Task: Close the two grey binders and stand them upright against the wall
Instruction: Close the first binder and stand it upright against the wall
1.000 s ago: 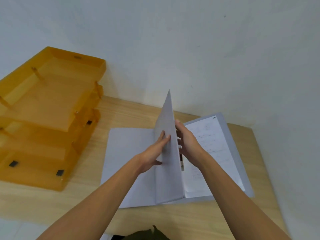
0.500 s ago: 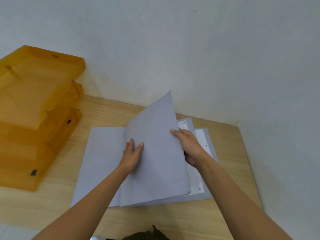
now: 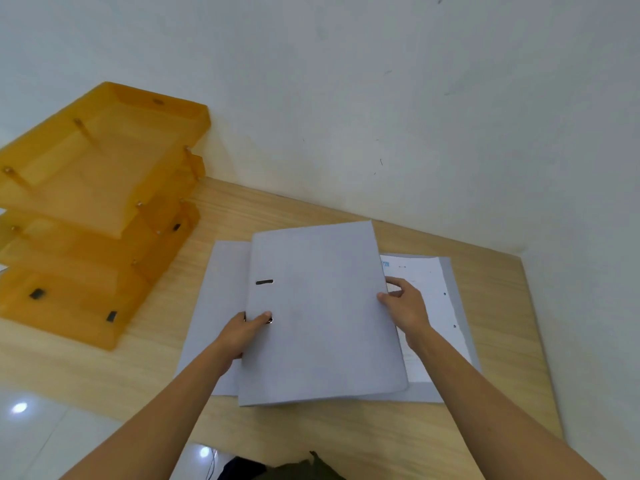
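A closed grey binder (image 3: 322, 317) lies flat in the middle of the wooden table (image 3: 277, 209), its spine to the left. My left hand (image 3: 242, 332) grips the spine edge, thumb on the cover near the finger hole. My right hand (image 3: 407, 308) holds the cover's right edge. Under it lies a second grey binder (image 3: 214, 306), open flat. Its white punched pages (image 3: 436, 296) show to the right of my right hand. The pale wall (image 3: 381, 116) rises just behind the table.
A stack of orange translucent letter trays (image 3: 97, 209) stands at the table's left, against the wall. A side wall (image 3: 588, 271) borders the table's right edge. Bare wood shows between the binders and the back wall. White floor tiles (image 3: 41, 427) lie beyond the front edge.
The top binder's cover, upright a second ago, has swung down to the right and is shut. My left hand moved from the cover's face to the spine edge.
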